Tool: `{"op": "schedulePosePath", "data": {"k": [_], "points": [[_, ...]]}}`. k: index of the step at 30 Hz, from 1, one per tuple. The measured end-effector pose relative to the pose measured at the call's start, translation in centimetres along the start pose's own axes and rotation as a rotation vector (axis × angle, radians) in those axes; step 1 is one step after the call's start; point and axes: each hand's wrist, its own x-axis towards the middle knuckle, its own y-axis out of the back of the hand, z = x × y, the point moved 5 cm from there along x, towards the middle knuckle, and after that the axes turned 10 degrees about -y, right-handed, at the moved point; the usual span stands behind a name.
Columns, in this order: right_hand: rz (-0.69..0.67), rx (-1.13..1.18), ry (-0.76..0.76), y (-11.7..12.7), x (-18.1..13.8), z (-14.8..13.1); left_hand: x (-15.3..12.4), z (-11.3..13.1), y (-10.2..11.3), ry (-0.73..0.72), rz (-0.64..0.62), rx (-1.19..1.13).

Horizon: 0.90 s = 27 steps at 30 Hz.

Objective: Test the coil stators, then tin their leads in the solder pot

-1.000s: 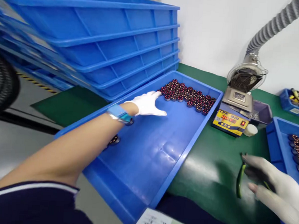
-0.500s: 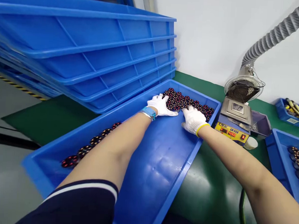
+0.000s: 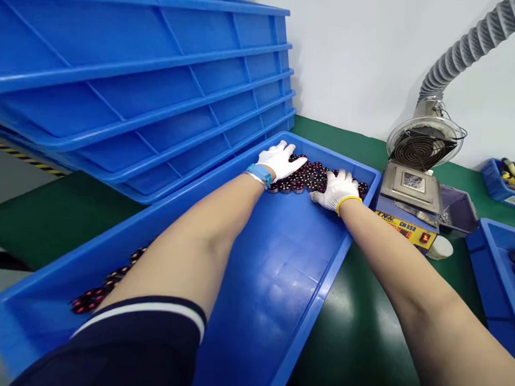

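Note:
Small round black parts with copper and red dots (image 3: 299,185) lie packed together at the far end of a long blue tray (image 3: 276,234). My left hand (image 3: 280,159), in a white glove with a blue band at the wrist, rests on the left side of this group with its fingers spread. On the right side of the group lies my right hand (image 3: 336,189), in a white knit glove with a yellow cuff, fingers also apart. Both hands touch the parts, and neither grips one. More such parts (image 3: 110,283) line the tray's left wall, partly behind my left forearm.
Stacked blue trays (image 3: 229,70) rise along the left. At right stands a yellow-fronted solder pot (image 3: 406,224) beneath a fan and a grey duct hose (image 3: 472,49). A purple bin (image 3: 459,209), a tool box (image 3: 506,186) and another blue tray (image 3: 490,274) are beyond it.
My left hand has shifted up onto the left edge of the parts. My right hand has moved slightly right and forward, its fingers spreading over them. The view has shifted a little.

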Motion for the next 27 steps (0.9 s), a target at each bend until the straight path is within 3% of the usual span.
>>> {"op": "schedulePosePath", "data": {"k": [4,9,14,27], "points": [[-0.118,-0.014,-0.035,-1.0,1.6,0.6,2.5,-0.5,-2.5,-0.003,-0.085,-0.02],[-0.183,-0.085,0.034,-1.4,1.5,0.6,1.0,0.6,-3.4,0.015,-0.079,-0.026],[-0.25,-0.122,0.15,-0.7,-2.0,-0.6,-3.9,3.3,-2.3,-0.022,-0.104,-0.007],[-0.356,-0.244,0.406,0.5,-13.6,-4.1,-20.9,8.0,-0.2,-0.047,-0.126,0.018]]}}
